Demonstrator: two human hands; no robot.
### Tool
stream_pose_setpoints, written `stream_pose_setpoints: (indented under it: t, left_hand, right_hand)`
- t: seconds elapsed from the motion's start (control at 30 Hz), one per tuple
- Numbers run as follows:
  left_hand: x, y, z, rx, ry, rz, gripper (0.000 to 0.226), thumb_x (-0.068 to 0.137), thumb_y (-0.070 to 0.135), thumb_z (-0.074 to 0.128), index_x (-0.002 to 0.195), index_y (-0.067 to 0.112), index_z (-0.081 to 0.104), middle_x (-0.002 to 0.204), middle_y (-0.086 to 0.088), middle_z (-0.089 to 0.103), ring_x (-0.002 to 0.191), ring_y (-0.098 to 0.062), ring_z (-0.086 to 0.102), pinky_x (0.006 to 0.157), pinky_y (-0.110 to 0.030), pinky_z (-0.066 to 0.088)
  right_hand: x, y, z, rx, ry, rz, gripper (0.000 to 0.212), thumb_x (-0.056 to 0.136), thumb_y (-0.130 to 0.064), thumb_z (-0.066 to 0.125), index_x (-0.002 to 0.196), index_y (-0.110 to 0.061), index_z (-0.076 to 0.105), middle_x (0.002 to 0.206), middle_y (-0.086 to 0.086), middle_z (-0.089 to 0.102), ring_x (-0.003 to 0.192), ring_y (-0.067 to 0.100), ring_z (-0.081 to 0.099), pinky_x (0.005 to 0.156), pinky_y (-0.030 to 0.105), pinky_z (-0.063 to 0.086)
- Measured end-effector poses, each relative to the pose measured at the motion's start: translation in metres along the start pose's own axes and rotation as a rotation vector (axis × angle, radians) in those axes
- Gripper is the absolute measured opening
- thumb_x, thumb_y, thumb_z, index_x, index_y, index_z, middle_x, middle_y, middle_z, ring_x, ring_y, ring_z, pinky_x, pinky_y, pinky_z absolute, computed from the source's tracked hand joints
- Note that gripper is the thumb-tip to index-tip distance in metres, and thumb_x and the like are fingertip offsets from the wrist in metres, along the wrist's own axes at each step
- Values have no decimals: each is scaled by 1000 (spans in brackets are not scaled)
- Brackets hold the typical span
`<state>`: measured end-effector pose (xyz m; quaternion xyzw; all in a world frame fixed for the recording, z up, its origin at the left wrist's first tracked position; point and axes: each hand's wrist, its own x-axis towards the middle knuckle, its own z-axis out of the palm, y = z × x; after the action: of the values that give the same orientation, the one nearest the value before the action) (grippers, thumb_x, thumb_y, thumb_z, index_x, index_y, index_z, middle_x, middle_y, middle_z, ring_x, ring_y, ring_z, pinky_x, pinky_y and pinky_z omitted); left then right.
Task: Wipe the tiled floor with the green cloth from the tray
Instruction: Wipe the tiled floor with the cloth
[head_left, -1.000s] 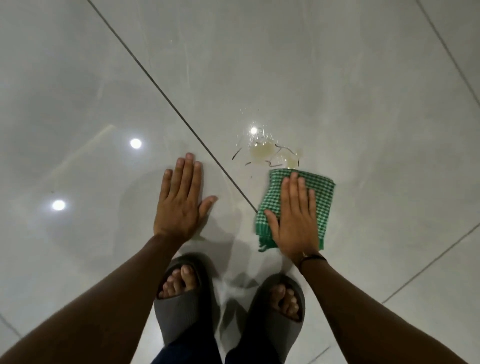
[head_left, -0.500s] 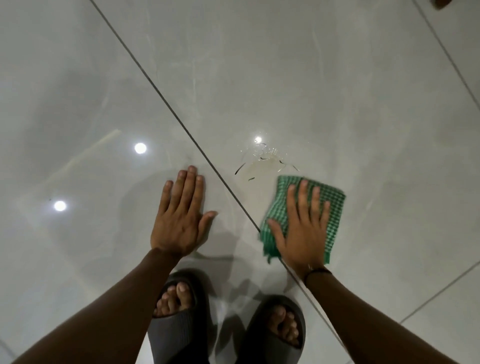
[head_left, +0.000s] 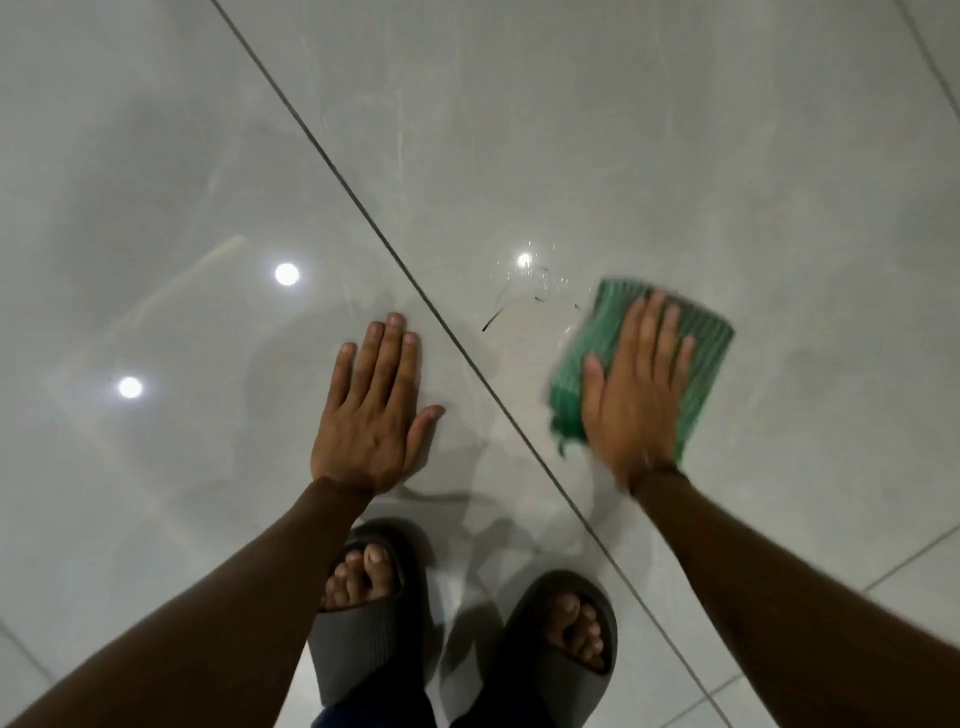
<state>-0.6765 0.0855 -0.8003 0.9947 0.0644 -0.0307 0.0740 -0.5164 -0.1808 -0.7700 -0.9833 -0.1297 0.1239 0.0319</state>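
Head view: green cloth (head_left: 706, 358) lies flat on the tiled floor (head_left: 675, 156) beside faint wet specks (head_left: 540, 291). I press it under my flat right hand (head_left: 631, 395), fingers extended, to scrub; my left hand (head_left: 371, 410), spread and holding nothing, braces me.

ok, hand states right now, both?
Left hand: open, flat on the floor tile, holding nothing.
Right hand: open, palm pressing the green cloth down, not gripping.
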Motion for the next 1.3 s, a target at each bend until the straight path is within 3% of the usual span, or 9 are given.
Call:
stream_pose_setpoints:
  t: [0.2, 0.33, 0.47, 0.67, 0.77, 0.9, 1.1, 1.2, 1.3]
  left_hand:
    - [1, 0, -7, -16, -4, -10, 85, 113, 55, 35, 178, 1, 21, 189, -22, 17, 177, -40, 19, 143, -62, 20]
    - [0, -1, -6, -18, -2, -23, 83, 113, 51, 36, 178, 1, 22, 190, -21, 14, 177, -39, 17, 145, -60, 13]
    - [0, 1, -4, 8, -10, -42, 81, 113, 50, 32, 178, 2, 23, 189, -21, 16, 176, -41, 21, 140, -70, 14]
    - [-4, -29, -17, -50, -23, -242, 86, 114, 58, 28, 181, 7, 10, 191, -18, 8, 179, -37, 9, 145, -58, 10]
    - [0, -65, -29, -73, -72, -473, 92, 112, 67, 20, 181, 10, -1, 192, -15, -3, 179, -35, -1, 144, -61, 8]
    - [1, -69, -24, -44, -90, -438, 94, 112, 69, 18, 181, 9, -2, 192, -15, -6, 179, -37, -4, 144, -62, 7]
    - [0, -73, -14, -55, -64, -380, 91, 114, 66, 21, 181, 11, -5, 192, -12, -9, 179, -31, -9, 146, -55, -2]
    - [-2, -72, -15, -71, -56, -388, 87, 115, 64, 18, 181, 11, -2, 192, -12, -6, 180, -30, -6, 146, -54, -2]
    - [0, -74, -21, -76, -77, -381, 88, 114, 65, 14, 181, 10, 0, 192, -14, -3, 180, -32, -2, 146, -58, 4]
  right_hand:
    - [2, -87, 16, -92, -68, -552, 79, 117, -51, 26, 177, -4, 4, 186, 19, 5, 174, 36, 6, 142, 54, 8]
    - [-57, -6, 7, -100, -134, -384, 78, 114, -50, 32, 177, -11, 7, 187, 12, 5, 174, 32, 4, 140, 60, 13]
    - [37, -5, -10, -117, -26, -177, 75, 116, -50, 23, 177, -9, 10, 186, 15, 10, 173, 37, 10, 139, 65, 7]
    - [46, -125, 8, -96, 4, -522, 81, 116, -56, 25, 177, -7, 6, 187, 15, 5, 174, 37, 8, 140, 62, 10]
    - [-16, -62, 15, -117, -78, -583, 85, 114, -56, 34, 178, -12, 1, 188, 11, 0, 174, 34, 2, 141, 59, 3]
    - [1, 14, 6, -180, -86, -487, 82, 112, -54, 31, 178, -16, 2, 188, 11, 6, 173, 36, 13, 139, 61, 11]
    - [125, -117, -3, -90, 172, -250, 77, 116, -53, 20, 176, -6, 10, 185, 20, 14, 172, 42, 16, 137, 66, 17]
    - [102, -184, 7, -115, 77, -486, 79, 115, -53, 26, 176, -5, 10, 185, 20, 12, 172, 42, 14, 138, 66, 17]
    - [32, -135, 14, -218, -88, -932, 84, 114, -58, 32, 178, -12, 3, 188, 13, 1, 174, 37, 1, 140, 61, 7]
